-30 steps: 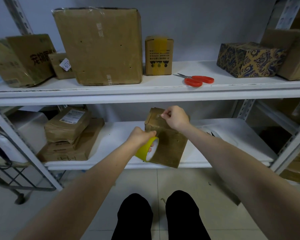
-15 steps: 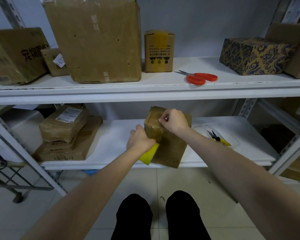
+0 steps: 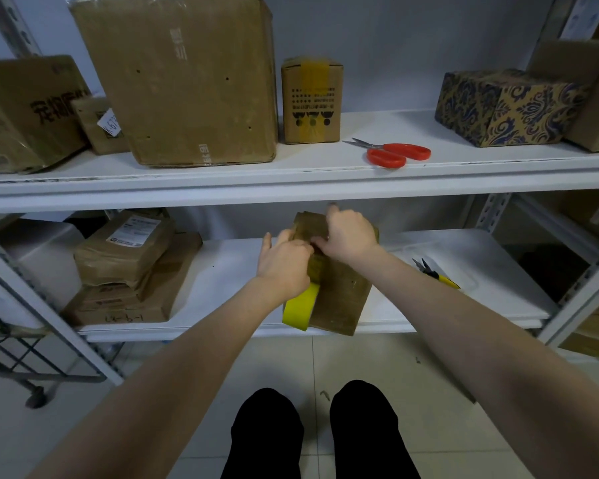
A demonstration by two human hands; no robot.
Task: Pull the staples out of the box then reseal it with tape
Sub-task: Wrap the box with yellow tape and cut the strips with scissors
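both stages appear underway or past: the box (image 3: 339,292) on the lower shelf (image 3: 222,271) is pressed by the right hand (image 3: 348,235), while the yellow tape roll (image 3: 300,307) is gripped in the closed left hand (image 3: 284,262), so sealing is judged unfinished.

On the lower shelf (image 3: 222,271), bare board lies open left of the box (image 3: 343,288), up to the stacked parcels (image 3: 128,267). Right of it, pliers (image 3: 436,273) lie near. The upper shelf (image 3: 291,188) hangs close above the box top.
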